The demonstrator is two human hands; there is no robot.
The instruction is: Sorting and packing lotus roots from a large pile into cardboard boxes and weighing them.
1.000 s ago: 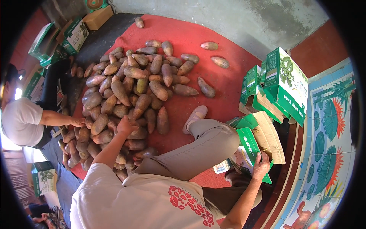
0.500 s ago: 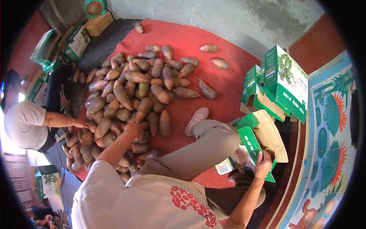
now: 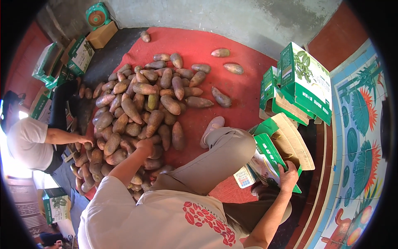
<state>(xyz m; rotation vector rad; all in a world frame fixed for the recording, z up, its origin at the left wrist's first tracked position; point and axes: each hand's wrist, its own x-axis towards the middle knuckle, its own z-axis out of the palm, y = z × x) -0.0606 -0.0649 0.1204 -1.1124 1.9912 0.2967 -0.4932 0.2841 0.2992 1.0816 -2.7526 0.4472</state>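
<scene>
Our left hand [image 3: 145, 147] is at the lower right part of the heap of vegetables [image 3: 131, 108], left of the middle of the frame, back of the hand up, with brown oblong pieces close around it. Its fingers point down among them and are mostly hidden behind the hand, so we cannot tell whether they are open or gripping a piece; the nearest vegetables lie just beside the knuckles, above and below. Our right hand [image 3: 289, 176], at the right of the frame, has its fingers curled over the edge of a green panel of the open box [image 3: 296, 143], gripping it; the box's bare cardboard side shows just above those fingers, well apart from the heap. The heap lies on a red cloth [image 3: 244, 89], with a few loose vegetables near the top of the frame and right of the heap. Our shoe [image 3: 213, 126] rests on the cloth between heap and box. At the upper right, green-and-white boxes [image 3: 304, 83] with plant pictures stand beside the tiled wall [image 3: 360, 124]. At the left edge, a co-worker's hand [image 3: 86, 141] reaches the heap's left side. In the upper left, a brown box [image 3: 102, 35] sits against the wall.
</scene>
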